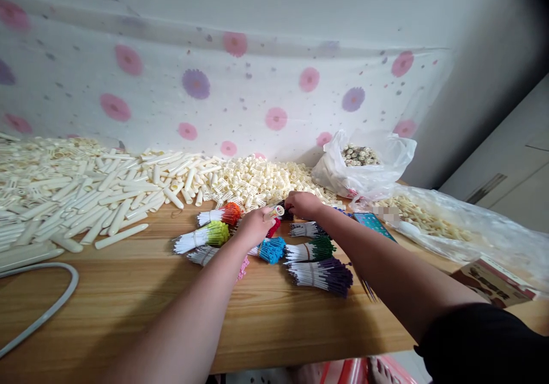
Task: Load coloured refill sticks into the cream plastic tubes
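My left hand [256, 225] is closed round a short cream tube [277, 212] whose open end faces right, with small coloured bits inside it. Just right of the tube, my right hand [303, 204] pinches with its fingers down by some dark-tipped sticks; what they grip is hidden. Around both hands lie banded bundles of thin white pen refills with coloured ends: orange [231, 213], yellow-green [218, 233], light blue [273, 250], dark green [323, 248] and purple [338, 276]. Red and pink ends show partly behind my left hand and forearm.
Long cream pen barrels [122, 215] and short slotted cream pieces [261, 179] are heaped along the back. Two plastic bags [332, 163] with parts sit at the right, near a box [493, 284]. A white cable [68, 289] curves at the left on the wooden table [141, 315].
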{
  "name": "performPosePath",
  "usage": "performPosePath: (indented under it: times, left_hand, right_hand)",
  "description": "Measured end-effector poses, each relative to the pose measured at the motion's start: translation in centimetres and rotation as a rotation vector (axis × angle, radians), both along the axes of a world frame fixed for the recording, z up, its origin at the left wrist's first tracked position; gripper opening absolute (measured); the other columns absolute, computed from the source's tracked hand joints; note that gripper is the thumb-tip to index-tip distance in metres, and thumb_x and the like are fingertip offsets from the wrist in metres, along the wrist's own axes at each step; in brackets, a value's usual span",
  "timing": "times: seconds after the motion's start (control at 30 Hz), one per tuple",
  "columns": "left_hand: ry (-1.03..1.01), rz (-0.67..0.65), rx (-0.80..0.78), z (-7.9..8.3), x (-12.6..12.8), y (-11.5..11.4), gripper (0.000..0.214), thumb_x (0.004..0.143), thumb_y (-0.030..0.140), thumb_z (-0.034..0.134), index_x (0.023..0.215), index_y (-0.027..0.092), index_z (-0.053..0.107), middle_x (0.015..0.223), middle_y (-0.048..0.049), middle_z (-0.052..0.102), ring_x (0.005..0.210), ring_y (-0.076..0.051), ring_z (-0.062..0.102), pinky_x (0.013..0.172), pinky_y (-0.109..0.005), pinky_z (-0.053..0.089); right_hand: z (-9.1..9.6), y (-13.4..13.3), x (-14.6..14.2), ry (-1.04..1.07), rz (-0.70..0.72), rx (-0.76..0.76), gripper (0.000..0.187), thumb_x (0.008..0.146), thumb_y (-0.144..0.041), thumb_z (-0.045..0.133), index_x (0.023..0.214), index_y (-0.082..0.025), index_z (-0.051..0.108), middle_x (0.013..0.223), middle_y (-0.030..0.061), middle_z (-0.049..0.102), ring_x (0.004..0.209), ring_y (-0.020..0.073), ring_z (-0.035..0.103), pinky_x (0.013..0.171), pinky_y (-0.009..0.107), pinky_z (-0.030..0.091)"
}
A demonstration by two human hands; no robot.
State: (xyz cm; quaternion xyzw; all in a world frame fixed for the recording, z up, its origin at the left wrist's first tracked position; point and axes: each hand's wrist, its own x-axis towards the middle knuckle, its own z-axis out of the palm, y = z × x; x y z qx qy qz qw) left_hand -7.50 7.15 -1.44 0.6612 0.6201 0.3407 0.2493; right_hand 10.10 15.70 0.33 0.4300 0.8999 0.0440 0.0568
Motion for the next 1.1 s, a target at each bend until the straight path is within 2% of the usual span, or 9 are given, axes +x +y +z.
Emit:
performPosePath:
  times: [0.1, 0.2, 0.3, 0.47, 0.6, 0.8, 0.93, 1.1]
  left_hand:
    - [0.075, -0.061, -0.007, 0.0, 0.0, 0.0, 0.022, 0.073, 0.023, 0.062, 0.093, 0.021, 0.072, 0.087, -0.0063, 0.074, 0.08, -0.023, 0.064, 0.069, -0.027, 0.042]
    - [0.122, -0.059, -0.022, -0.3, 0.0, 0.1, 0.026, 0.074, 0.026, 0.061, 0.097, 0.021, 0.07, 0.092, -0.0084, 0.073, 0.085, -0.025, 0.064, 0.071, -0.029, 0.042]
    - [0.137, -0.056, -0.023, -0.7, -0.1, 0.2, 0.025, 0.074, 0.028, 0.061, 0.096, 0.021, 0.07, 0.094, -0.0092, 0.073, 0.087, -0.026, 0.064, 0.072, -0.029, 0.042]
    - [0.08, -0.033, 0.023, -0.6, 0.0, 0.1, 0.022, 0.071, 0.027, 0.062, 0.091, 0.021, 0.071, 0.086, -0.0073, 0.073, 0.08, -0.023, 0.064, 0.071, -0.028, 0.043]
    - [-0.026, 0.053, 0.117, -0.4, 0.0, 0.1, 0.018, 0.076, 0.031, 0.057, 0.082, 0.018, 0.069, 0.078, -0.0056, 0.071, 0.077, -0.022, 0.063, 0.071, -0.028, 0.044]
    - [-0.25, 0.216, 0.267, -0.7, -0.4, 0.9, 0.028, 0.08, 0.039, 0.05, 0.085, 0.015, 0.064, 0.085, -0.0068, 0.07, 0.081, -0.02, 0.063, 0.073, -0.027, 0.046]
    - [-0.364, 0.256, 0.259, -1.1, -0.4, 1.4, 0.027, 0.077, 0.038, 0.053, 0.084, 0.014, 0.064, 0.083, -0.0078, 0.07, 0.079, -0.019, 0.064, 0.07, -0.026, 0.048]
    - [-0.374, 0.273, 0.245, -1.1, -0.4, 1.3, 0.024, 0.075, 0.035, 0.055, 0.081, 0.014, 0.065, 0.081, -0.0074, 0.07, 0.077, -0.02, 0.064, 0.068, -0.027, 0.047]
  right_hand:
    - [-0.3, 0.1, 0.0, 0.019, 0.031, 0.003, 0.02, 0.089, -0.03, 0.053, 0.099, -0.016, 0.063, 0.108, 0.0063, 0.061, 0.094, 0.0172, 0.059, 0.078, 0.032, 0.047]
    - [-0.4, 0.2, 0.1, 0.04, 0.024, 0.041, 0.016, 0.086, -0.023, 0.052, 0.092, -0.018, 0.066, 0.105, 0.0069, 0.063, 0.09, 0.0174, 0.059, 0.069, 0.025, 0.042]
    - [0.2, 0.2, 1.0, 0.066, 0.008, 0.093, 0.017, 0.086, -0.022, 0.05, 0.09, -0.02, 0.066, 0.103, 0.0064, 0.064, 0.089, 0.0177, 0.06, 0.064, 0.023, 0.038]
    - [1.6, -0.6, 3.8, 0.131, -0.057, 0.174, 0.022, 0.089, -0.019, 0.044, 0.091, -0.018, 0.066, 0.098, 0.0085, 0.064, 0.082, 0.0161, 0.059, 0.064, 0.024, 0.036]
    - [1.7, -2.2, 5.0, 0.211, -0.036, 0.176, 0.021, 0.089, -0.016, 0.044, 0.089, -0.017, 0.065, 0.094, 0.0069, 0.064, 0.082, 0.0139, 0.056, 0.068, 0.023, 0.035]
    - [1.6, -2.3, 4.3, 0.314, -0.03, 0.151, 0.023, 0.088, -0.014, 0.043, 0.088, -0.016, 0.066, 0.092, 0.0072, 0.063, 0.079, 0.0132, 0.055, 0.068, 0.023, 0.034]
    - [1.0, -0.8, 3.0, 0.316, -0.009, 0.106, 0.021, 0.086, -0.013, 0.046, 0.087, -0.015, 0.067, 0.092, 0.0076, 0.064, 0.08, 0.0137, 0.056, 0.068, 0.022, 0.035]
    - [0.0, 0.0, 1.3, 0.301, 0.038, 0.06, 0.017, 0.084, -0.016, 0.053, 0.088, -0.018, 0.069, 0.091, 0.0048, 0.066, 0.083, 0.0137, 0.057, 0.069, 0.021, 0.036]
